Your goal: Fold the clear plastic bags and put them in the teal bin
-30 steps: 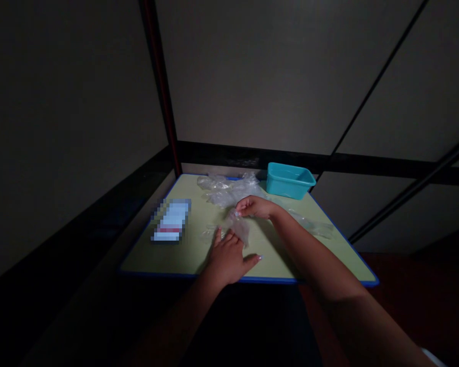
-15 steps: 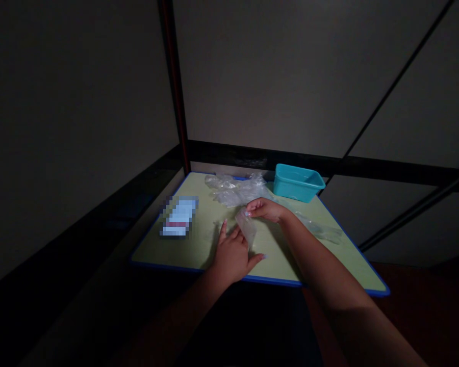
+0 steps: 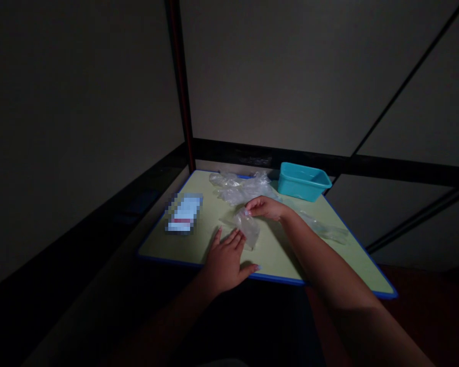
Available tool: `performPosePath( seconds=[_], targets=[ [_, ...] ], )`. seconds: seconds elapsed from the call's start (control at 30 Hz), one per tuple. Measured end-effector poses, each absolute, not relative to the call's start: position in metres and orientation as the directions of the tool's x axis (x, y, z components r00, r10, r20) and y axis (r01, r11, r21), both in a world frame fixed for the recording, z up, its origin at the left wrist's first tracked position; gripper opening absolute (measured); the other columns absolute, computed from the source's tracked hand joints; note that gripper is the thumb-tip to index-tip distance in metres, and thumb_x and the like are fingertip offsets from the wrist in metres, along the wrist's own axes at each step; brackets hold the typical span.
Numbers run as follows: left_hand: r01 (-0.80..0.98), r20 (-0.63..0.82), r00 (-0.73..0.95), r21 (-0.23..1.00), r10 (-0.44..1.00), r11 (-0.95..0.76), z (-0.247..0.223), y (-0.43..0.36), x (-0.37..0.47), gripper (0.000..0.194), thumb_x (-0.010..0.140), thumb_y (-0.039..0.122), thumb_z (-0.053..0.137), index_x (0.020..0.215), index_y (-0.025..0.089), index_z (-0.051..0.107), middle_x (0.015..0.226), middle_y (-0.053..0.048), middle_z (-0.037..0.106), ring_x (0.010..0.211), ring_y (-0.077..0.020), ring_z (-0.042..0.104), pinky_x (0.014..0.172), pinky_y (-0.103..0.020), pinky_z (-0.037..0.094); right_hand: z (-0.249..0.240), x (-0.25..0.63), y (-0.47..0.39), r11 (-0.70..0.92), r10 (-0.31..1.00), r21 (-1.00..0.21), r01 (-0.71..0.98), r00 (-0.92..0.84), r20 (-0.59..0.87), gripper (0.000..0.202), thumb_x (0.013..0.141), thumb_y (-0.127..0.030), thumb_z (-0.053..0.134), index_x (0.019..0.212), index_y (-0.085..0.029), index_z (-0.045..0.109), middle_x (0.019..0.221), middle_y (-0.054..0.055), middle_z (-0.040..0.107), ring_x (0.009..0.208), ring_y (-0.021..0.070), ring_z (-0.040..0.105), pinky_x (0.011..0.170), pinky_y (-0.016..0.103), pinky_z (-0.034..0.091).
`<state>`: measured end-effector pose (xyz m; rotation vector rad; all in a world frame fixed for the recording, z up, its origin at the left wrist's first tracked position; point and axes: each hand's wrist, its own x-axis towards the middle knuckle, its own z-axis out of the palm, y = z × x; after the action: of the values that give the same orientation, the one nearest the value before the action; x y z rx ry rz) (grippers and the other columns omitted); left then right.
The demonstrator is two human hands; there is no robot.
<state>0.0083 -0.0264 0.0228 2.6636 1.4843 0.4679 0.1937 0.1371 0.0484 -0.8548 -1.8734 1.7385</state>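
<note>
Between my hands is a small clear plastic bag (image 3: 248, 229), partly lifted from the pale yellow table (image 3: 286, 262). My right hand (image 3: 265, 208) pinches its upper edge between thumb and fingers. My left hand (image 3: 225, 260) lies palm down near the table's front edge, fingers spread, with its fingertips at the bag's lower left side. Behind my right hand a heap of crumpled clear plastic bags (image 3: 245, 188) rests on the table. More clear plastic (image 3: 325, 229) lies flat to the right, partly hidden by my right forearm.
A turquoise plastic basket (image 3: 300, 191) stands at the table's back right corner. On the left lies a blurred-out, phone-like bright rectangle (image 3: 185, 213). The table has a blue edge and stands in a corner against dark-trimmed walls.
My left hand has slid slightly left and toward me along the bag. The bag looks more spread out, still pinched by my right hand. The view has shifted slightly.
</note>
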Motion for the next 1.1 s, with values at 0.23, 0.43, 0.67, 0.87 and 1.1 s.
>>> performPosePath(
  seconds=[0.23, 0.43, 0.67, 0.87, 1.1],
  targets=[
    [0.819, 0.230, 0.492, 0.204, 0.840, -0.536, 0.019, -0.026, 0.008, 0.074, 0.085, 0.067, 0.036, 0.133, 0.013, 0.048, 0.136, -0.014, 0.051, 0.130, -0.0262, 0.041, 0.115, -0.048, 0.006, 0.048, 0.180, 0.133, 0.007, 0.679, -0.984, 0.180, -0.723, -0.127, 0.034, 0.054, -0.037, 0.084, 0.071, -0.012, 0.069, 0.064, -0.001, 0.065, 0.059, 0.0087, 0.053, 0.064, 0.023, 0.040],
    [0.821, 0.246, 0.492, 0.188, 0.835, -0.539, 0.019, -0.027, 0.007, 0.068, 0.085, 0.065, 0.040, 0.132, 0.017, 0.048, 0.132, -0.010, 0.056, 0.126, -0.0261, 0.045, 0.115, -0.045, 0.010, 0.040, 0.168, 0.130, -0.020, 0.668, -0.978, 0.208, -0.725, -0.168, 0.038, 0.051, -0.041, 0.084, 0.071, -0.012, 0.068, 0.062, -0.002, 0.064, 0.054, 0.0083, 0.052, 0.056, 0.022, 0.039],
    [0.818, 0.241, 0.491, 0.204, 0.837, -0.538, 0.019, -0.028, 0.007, 0.071, 0.085, 0.066, 0.038, 0.134, 0.015, 0.047, 0.133, -0.012, 0.055, 0.126, -0.0269, 0.045, 0.113, -0.045, 0.014, 0.035, 0.158, 0.126, -0.038, 0.666, -0.976, 0.215, -0.723, -0.185, 0.040, 0.051, -0.042, 0.084, 0.072, -0.012, 0.067, 0.063, -0.001, 0.065, 0.055, 0.0097, 0.054, 0.057, 0.023, 0.041],
    [0.827, 0.209, 0.482, 0.212, 0.851, -0.521, 0.016, -0.028, 0.007, 0.071, 0.085, 0.068, 0.036, 0.134, 0.018, 0.047, 0.133, -0.011, 0.055, 0.125, -0.0266, 0.046, 0.113, -0.045, 0.013, 0.036, 0.149, 0.126, -0.026, 0.680, -0.977, 0.213, -0.712, -0.173, 0.034, 0.051, -0.037, 0.082, 0.070, -0.013, 0.066, 0.061, -0.002, 0.063, 0.055, 0.0093, 0.053, 0.058, 0.023, 0.041],
    [0.821, 0.243, 0.478, 0.217, 0.844, -0.528, 0.010, -0.025, 0.008, 0.075, 0.086, 0.068, 0.034, 0.141, 0.017, 0.038, 0.140, -0.012, 0.048, 0.131, -0.0261, 0.039, 0.113, -0.046, 0.012, 0.032, 0.138, 0.129, -0.016, 0.682, -0.958, 0.285, -0.698, -0.219, 0.019, 0.055, -0.023, 0.076, 0.069, -0.014, 0.065, 0.057, -0.004, 0.060, 0.052, 0.0084, 0.049, 0.054, 0.021, 0.039]
  ],
)
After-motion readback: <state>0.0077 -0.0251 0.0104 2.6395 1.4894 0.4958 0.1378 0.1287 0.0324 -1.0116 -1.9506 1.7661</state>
